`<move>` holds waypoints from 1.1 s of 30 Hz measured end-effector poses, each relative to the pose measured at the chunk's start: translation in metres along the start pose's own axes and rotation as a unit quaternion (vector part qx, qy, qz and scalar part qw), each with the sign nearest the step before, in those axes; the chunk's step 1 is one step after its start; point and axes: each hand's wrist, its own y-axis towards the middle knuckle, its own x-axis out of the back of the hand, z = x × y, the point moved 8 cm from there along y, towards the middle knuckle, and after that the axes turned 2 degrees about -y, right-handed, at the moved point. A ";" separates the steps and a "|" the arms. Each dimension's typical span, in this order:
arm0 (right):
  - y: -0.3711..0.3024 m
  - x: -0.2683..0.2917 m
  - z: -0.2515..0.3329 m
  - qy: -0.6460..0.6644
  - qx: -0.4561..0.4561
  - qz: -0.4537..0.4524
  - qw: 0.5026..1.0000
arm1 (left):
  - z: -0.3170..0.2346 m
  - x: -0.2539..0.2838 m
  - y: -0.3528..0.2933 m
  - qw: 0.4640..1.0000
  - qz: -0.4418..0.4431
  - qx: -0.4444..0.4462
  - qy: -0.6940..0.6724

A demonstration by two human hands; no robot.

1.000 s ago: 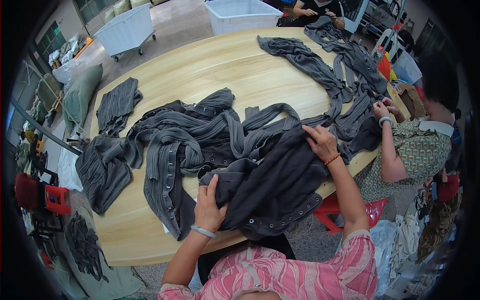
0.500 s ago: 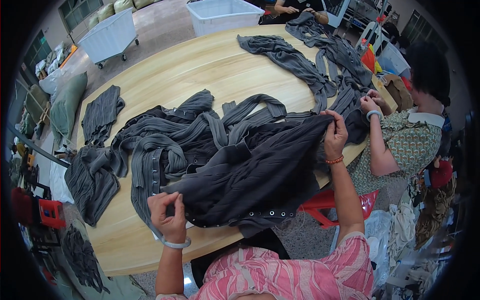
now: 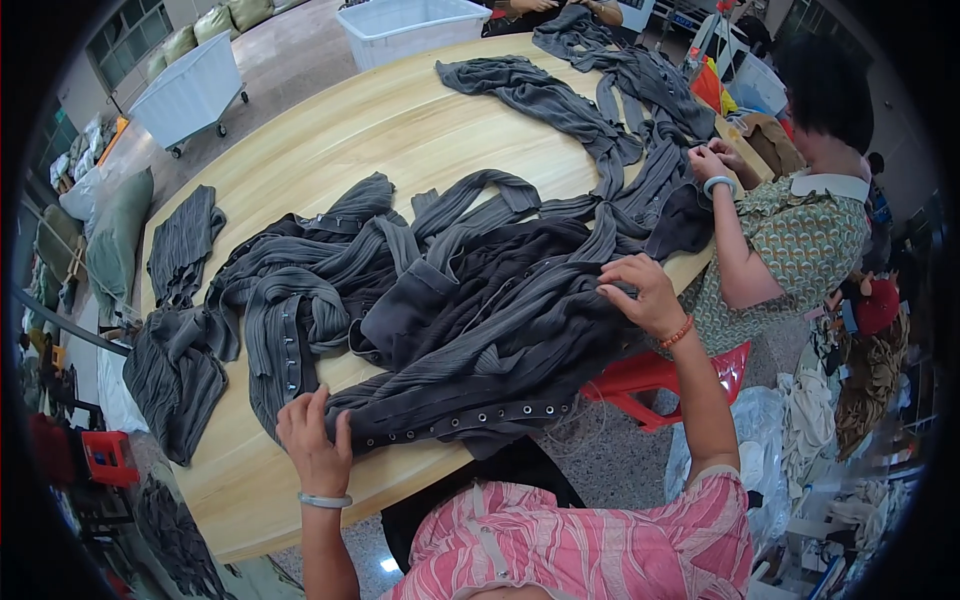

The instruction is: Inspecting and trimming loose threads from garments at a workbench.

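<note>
A dark grey ribbed garment [image 3: 500,330] lies spread in front of me, its near edge hanging over the table's rim. Metal eyelets run in a row along that edge. At its left end is my left hand [image 3: 315,440], open, thumb and fingers apart beside the cloth. My right hand [image 3: 648,298] hovers at the garment's right end, also open, with its fingers stretched and apart from the thumb. Left of the garment, a strip with metal hooks [image 3: 292,345] shows on another grey ribbed piece. Folds hide part of the pile.
More grey garments [image 3: 540,95] trail across the pale wooden table [image 3: 330,130]. To my right a co-worker in a patterned top [image 3: 800,235] handles grey cloth. A red stool [image 3: 670,390] stands under the table's right edge. White bins [image 3: 410,30] stand beyond the table.
Both hands have let go of the garment. Its raised right side has dropped onto the table, with the ribbed face now showing. My right hand has come down; the view has shifted slightly.
</note>
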 end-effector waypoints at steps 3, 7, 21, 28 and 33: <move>0.006 -0.024 0.016 -0.043 0.070 0.031 0.996 | -0.020 -0.027 0.011 0.988 0.096 -0.066 -0.099; 0.005 -0.041 0.029 -0.015 0.088 0.052 0.995 | -0.010 -0.047 0.003 0.980 0.162 -0.082 -0.077; -0.027 -0.062 0.043 -0.015 0.072 0.179 0.981 | 0.001 -0.030 -0.008 0.969 0.217 0.009 -0.114; -0.026 -0.056 0.030 -0.023 0.016 0.156 0.987 | 0.017 -0.040 -0.008 0.970 0.229 -0.018 -0.079; -0.027 -0.062 0.018 -0.054 -0.019 0.208 0.976 | 0.019 -0.039 -0.005 0.956 0.257 0.029 -0.140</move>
